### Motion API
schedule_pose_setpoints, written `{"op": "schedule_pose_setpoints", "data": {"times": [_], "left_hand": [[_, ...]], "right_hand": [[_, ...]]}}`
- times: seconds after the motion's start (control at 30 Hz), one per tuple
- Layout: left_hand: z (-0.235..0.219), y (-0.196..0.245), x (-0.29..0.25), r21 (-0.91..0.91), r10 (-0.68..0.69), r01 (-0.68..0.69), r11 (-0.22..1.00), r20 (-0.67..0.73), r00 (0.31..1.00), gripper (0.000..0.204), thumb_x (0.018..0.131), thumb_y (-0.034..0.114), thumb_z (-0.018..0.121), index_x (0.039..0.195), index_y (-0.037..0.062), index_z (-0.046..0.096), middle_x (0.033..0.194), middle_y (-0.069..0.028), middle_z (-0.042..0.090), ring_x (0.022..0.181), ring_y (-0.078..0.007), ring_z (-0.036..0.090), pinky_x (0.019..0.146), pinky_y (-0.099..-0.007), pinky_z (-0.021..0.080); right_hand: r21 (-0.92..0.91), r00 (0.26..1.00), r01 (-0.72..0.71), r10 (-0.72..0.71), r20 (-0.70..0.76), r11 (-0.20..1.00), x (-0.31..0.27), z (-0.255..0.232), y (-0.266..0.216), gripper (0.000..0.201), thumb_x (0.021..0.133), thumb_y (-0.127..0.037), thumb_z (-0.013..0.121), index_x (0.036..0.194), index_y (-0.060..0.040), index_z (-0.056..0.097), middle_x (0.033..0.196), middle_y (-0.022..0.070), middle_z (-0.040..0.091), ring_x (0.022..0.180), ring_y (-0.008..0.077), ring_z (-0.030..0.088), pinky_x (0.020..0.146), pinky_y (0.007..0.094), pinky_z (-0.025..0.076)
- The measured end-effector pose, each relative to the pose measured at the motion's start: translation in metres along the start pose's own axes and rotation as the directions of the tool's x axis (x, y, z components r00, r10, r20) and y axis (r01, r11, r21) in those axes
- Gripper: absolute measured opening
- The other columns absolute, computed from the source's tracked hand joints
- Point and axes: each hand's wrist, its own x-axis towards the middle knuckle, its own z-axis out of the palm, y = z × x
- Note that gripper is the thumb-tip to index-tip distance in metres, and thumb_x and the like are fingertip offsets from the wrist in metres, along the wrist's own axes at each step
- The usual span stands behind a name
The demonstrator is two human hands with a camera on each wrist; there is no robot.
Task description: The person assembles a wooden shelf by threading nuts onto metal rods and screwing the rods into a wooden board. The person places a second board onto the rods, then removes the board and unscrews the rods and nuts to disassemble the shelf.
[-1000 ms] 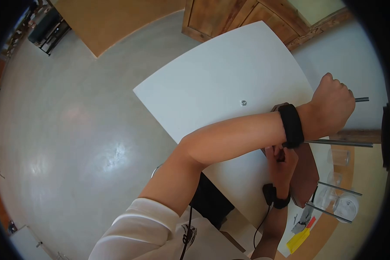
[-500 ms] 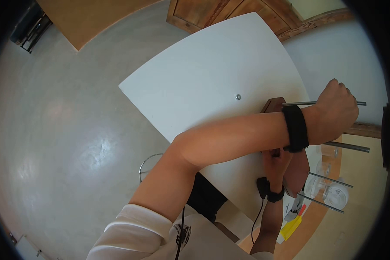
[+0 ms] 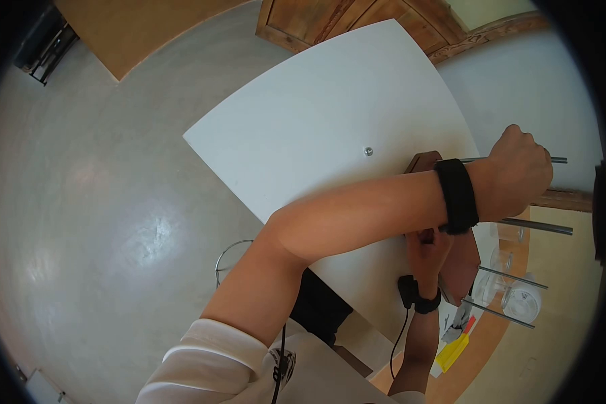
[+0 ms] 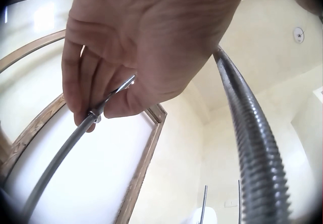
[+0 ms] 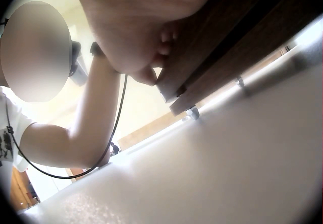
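Observation:
My left hand [image 3: 516, 174] is held over the rods, fingers curled, its grip hidden in the head view. In the left wrist view this hand [image 4: 146, 37] pinches a small nut [image 4: 96, 116] on a thin metal rod [image 4: 55, 161]; a thick threaded rod [image 4: 255, 153] stands beside it. Below the left forearm, my right hand [image 3: 429, 259] is at the brown board [image 3: 461, 269]. In the right wrist view its curled fingers [image 5: 165, 45] grip the edge of the dark wooden board [image 5: 202, 47]; a second board lies alongside, with a nut [image 5: 193, 113] beneath.
A small nut [image 3: 368, 151] lies on the white table [image 3: 316, 108]. Beyond the board are rods [image 3: 514, 277], clear containers [image 3: 521, 303] and a yellow-handled item [image 3: 453, 353]. A black cable [image 3: 398, 340] hangs near the right forearm. A wooden door [image 3: 357, 20] stands behind the table.
The head view has shifted, so table and floor lie further left and more of the board's far end shows. Both hands keep much the same places at the rods and board.

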Motion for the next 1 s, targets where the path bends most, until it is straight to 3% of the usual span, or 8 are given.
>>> {"op": "schedule_pose_setpoints", "data": {"times": [0.1,0.17,0.27,0.5,0.73,0.8,0.9,1.0], "left_hand": [[-0.002,0.001,-0.001,0.005,0.000,0.000,1.000,0.009,1.000,0.006,0.071,0.005,0.073,0.075,0.0022,0.070,0.072,-0.0095,0.069,0.068,-0.0247,0.070,0.059,-0.0346,0.049],[0.000,0.001,0.000,0.018,-0.002,0.002,1.000,0.007,1.000,0.006,0.071,0.005,0.073,0.075,0.0025,0.070,0.072,-0.0091,0.069,0.068,-0.0242,0.071,0.059,-0.0345,0.049],[0.000,0.001,0.001,0.029,-0.004,0.004,1.000,0.011,1.000,0.006,0.071,0.006,0.074,0.076,0.0031,0.070,0.073,-0.0083,0.069,0.069,-0.0233,0.071,0.060,-0.0342,0.049],[0.000,0.002,0.002,0.040,-0.024,0.023,0.999,0.029,0.999,0.008,0.071,0.006,0.075,0.077,0.0035,0.071,0.074,-0.0077,0.070,0.069,-0.0223,0.071,0.060,-0.0335,0.049],[-0.001,0.000,0.000,0.049,-0.005,0.005,0.999,0.010,1.000,0.008,0.070,0.005,0.075,0.077,0.0029,0.070,0.072,-0.0085,0.070,0.069,-0.0228,0.071,0.060,-0.0333,0.049],[0.000,-0.001,0.000,0.025,-0.020,0.020,0.999,-0.006,1.000,0.008,0.070,0.005,0.075,0.076,0.0035,0.070,0.072,-0.0083,0.069,0.069,-0.0228,0.070,0.061,-0.0339,0.049],[0.001,-0.003,0.001,-0.002,-0.028,0.028,1.000,-0.035,0.999,0.009,0.069,0.005,0.075,0.077,0.0028,0.070,0.074,-0.0099,0.069,0.070,-0.0236,0.070,0.062,-0.0351,0.050],[0.009,-0.003,0.004,0.071,-0.048,0.053,0.996,-0.079,0.996,0.010,0.068,0.006,0.076,0.075,0.0026,0.070,0.075,-0.0117,0.067,0.070,-0.0245,0.068,0.062,-0.0359,0.050]], "right_hand": [[0.005,1.000,0.003,-0.003,-0.017,1.000,-0.003,0.000,0.002,0.021,0.082,-0.007,0.080,0.098,0.0010,0.071,0.060,0.0033,0.058,0.048,0.0132,0.048,0.050,0.0282,0.036],[-0.017,0.997,-0.072,0.072,0.013,0.997,-0.004,-0.002,0.000,0.021,0.082,-0.012,0.084,0.094,-0.0006,0.071,0.063,0.0037,0.058,0.054,0.0145,0.055,0.051,0.0289,0.041],[0.021,0.999,-0.029,0.029,-0.024,0.999,-0.001,0.001,0.000,0.020,0.081,-0.008,0.081,0.096,0.0006,0.071,0.059,0.0038,0.057,0.048,0.0160,0.048,0.051,0.0303,0.036],[0.011,0.999,0.021,-0.021,-0.024,1.000,-0.001,0.001,0.002,0.020,0.082,-0.010,0.080,0.096,0.0009,0.071,0.059,0.0046,0.057,0.048,0.0167,0.048,0.051,0.0307,0.036],[0.033,0.999,-0.045,0.045,-0.001,0.998,-0.003,0.002,0.004,0.018,0.083,-0.010,0.080,0.095,0.0008,0.071,0.061,0.0046,0.057,0.049,0.0146,0.047,0.050,0.0288,0.037],[0.065,0.998,-0.068,0.069,-0.011,0.996,-0.003,0.003,0.004,0.019,0.083,-0.010,0.081,0.095,0.0007,0.071,0.061,0.0043,0.057,0.049,0.0140,0.047,0.050,0.0284,0.037],[-0.006,1.000,0.022,-0.022,-0.014,1.000,-0.003,0.000,0.002,0.019,0.085,-0.006,0.080,0.099,0.0017,0.069,0.064,0.0031,0.056,0.054,0.0121,0.052,0.053,0.0272,0.041],[-0.016,0.999,-0.005,0.005,0.042,1.000,-0.003,-0.002,0.003,0.021,0.086,-0.005,0.080,0.103,0.0018,0.069,0.066,0.0033,0.056,0.055,0.0124,0.052,0.053,0.0272,0.041]]}}
